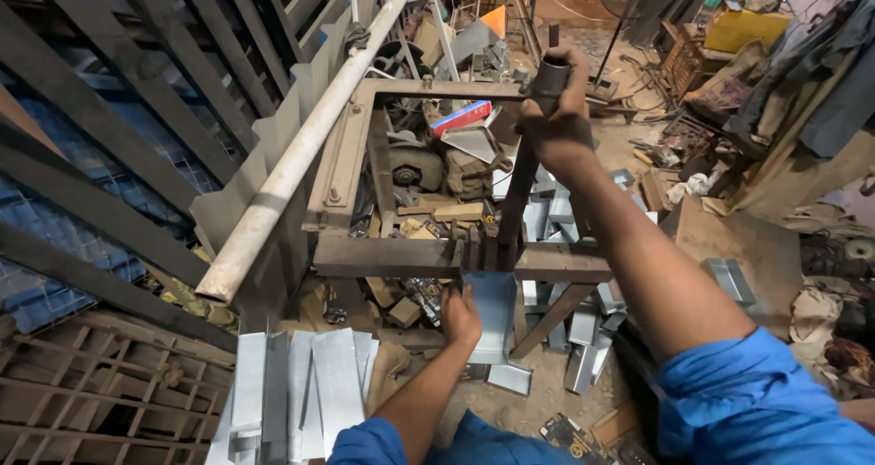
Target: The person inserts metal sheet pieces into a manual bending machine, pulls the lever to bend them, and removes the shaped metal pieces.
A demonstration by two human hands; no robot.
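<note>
Workshop clutter surrounds a rusty steel press frame (415,257) standing on a dirt floor (538,397), with scrap metal and tools heaped behind it. Right-hand fingers are clenched around the top of a dark upright lever handle (550,80); the right hand (558,109) sits at the far upper corner of the frame, wrist bent, forearm extended forward and upward from a blue sleeve (756,401). Left-hand fingers rest against the left edge of a folded sheet-metal piece (492,315), gripping it lightly as far as can be seen; the left hand (460,317) is low, just under the front crossbar, with the forearm reaching straight ahead. The sheet-metal piece hangs below the crossbar, its upper end entering the slot between the bars beside the lever. Judged from this arrangement, the step in hand is positioning the piece in the press before a stroke; the next move calls for holding the piece steady and square while the lever is pulled, with the left fingers kept out of the slot. Flat metal blanks (314,387) lie stacked at lower left, finished bent pieces (583,337) lie scattered to the right, and a pale pipe (301,150) leans diagonally across the frame's left side.
</note>
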